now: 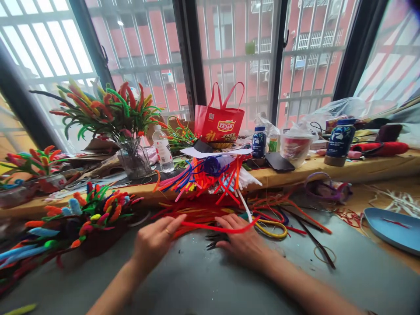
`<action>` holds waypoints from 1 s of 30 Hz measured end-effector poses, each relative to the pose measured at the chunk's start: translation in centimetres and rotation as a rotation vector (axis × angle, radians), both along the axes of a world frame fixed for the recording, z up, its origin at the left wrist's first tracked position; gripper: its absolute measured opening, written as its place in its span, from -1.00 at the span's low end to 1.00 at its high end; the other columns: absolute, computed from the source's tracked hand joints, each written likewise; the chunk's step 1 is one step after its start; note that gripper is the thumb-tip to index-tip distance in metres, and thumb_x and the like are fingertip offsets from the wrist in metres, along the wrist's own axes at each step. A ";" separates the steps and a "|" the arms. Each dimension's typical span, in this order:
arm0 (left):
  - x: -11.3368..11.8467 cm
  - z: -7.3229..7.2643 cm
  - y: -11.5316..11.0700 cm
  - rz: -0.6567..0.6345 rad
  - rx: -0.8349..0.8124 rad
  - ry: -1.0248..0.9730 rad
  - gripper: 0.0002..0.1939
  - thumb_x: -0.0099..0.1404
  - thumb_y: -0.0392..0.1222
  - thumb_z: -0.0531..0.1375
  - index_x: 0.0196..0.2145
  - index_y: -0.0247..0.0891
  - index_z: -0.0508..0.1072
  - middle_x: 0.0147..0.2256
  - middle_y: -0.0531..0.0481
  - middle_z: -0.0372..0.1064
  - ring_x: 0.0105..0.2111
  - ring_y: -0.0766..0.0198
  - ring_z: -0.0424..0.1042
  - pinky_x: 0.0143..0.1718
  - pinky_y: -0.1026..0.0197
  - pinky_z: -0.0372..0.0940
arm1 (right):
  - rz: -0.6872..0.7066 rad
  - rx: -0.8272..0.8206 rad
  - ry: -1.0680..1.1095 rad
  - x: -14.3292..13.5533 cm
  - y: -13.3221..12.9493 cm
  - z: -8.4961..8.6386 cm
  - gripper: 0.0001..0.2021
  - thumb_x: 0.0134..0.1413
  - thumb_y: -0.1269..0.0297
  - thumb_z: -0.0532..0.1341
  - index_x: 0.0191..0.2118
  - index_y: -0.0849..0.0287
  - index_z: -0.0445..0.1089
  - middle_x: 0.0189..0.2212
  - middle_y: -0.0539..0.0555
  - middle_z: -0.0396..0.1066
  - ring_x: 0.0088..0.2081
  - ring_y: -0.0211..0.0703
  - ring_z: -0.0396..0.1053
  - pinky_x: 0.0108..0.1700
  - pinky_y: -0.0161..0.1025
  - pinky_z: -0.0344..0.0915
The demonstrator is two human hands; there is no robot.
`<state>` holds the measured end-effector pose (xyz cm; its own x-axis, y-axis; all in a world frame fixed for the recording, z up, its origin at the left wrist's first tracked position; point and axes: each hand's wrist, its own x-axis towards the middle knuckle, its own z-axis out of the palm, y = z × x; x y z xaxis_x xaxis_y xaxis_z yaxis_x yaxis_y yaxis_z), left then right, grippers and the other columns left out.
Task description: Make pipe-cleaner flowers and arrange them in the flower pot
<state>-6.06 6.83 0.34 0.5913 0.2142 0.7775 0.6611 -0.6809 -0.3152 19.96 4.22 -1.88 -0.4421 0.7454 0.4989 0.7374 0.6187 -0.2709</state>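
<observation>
A long red pipe cleaner is pinched near one end in my left hand, which wears a ring. Its other end crosses over the back of my right hand and bends up slightly. My right hand is low over the table, fingers curled over what look like pliers. Their dark jaws are blurred and stick out by the thumb; most of the tool is hidden under the palm. Behind both hands lies a pile of red pipe cleaners.
On the wooden ledge stand a glass vase of fuzzy stems, a water bottle, a red bag and blue bottles. Finished-looking fuzzy stems crowd the left. A blue tray sits right.
</observation>
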 end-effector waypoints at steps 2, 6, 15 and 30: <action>2.3 -0.5 -0.9 -0.047 -0.024 0.082 -0.72 0.32 -0.39 0.00 -0.06 -0.29 0.35 -0.57 0.08 0.33 -0.60 0.39 0.31 -0.53 0.37 0.17 | 0.059 0.012 0.106 -0.6 -0.5 0.0 -0.45 0.10 0.11 0.18 0.16 0.19 0.10 -0.09 0.21 0.36 -0.09 -0.03 0.35 -0.08 -0.11 0.32; 5.0 -2.2 -1.6 -0.102 -0.085 0.202 -0.76 0.36 -0.30 -0.05 -0.25 -0.33 0.42 -0.64 0.07 0.27 -0.64 0.35 0.26 -0.60 0.34 0.11 | 0.202 0.049 0.302 -1.6 -1.3 -0.2 -0.72 0.25 0.22 0.00 0.01 0.11 0.28 -0.31 0.08 0.39 -0.34 -0.22 0.39 -0.31 -0.32 0.36; 2.3 -2.7 0.1 0.194 -0.427 0.181 -0.72 0.22 -0.46 0.01 -0.25 -0.28 0.47 -0.48 -0.04 0.43 -0.44 0.22 0.38 -0.49 0.29 0.25 | 0.273 0.153 0.527 -1.3 -2.6 0.8 -0.80 0.23 0.34 0.01 -0.22 0.14 0.37 -0.40 0.06 0.36 -0.39 -0.22 0.34 -0.37 -0.31 0.29; 10.8 4.3 3.3 -0.151 -1.708 -1.308 -0.73 0.18 -0.07 0.18 -0.33 -0.37 0.48 -0.32 -0.15 0.48 -0.58 0.41 0.38 -0.57 0.37 0.28 | 0.131 -0.446 0.987 -2.9 -2.4 0.1 -0.62 0.20 0.05 -0.01 -0.50 0.17 0.31 -0.58 -0.01 0.24 -0.51 -0.22 0.23 -0.45 -0.30 0.21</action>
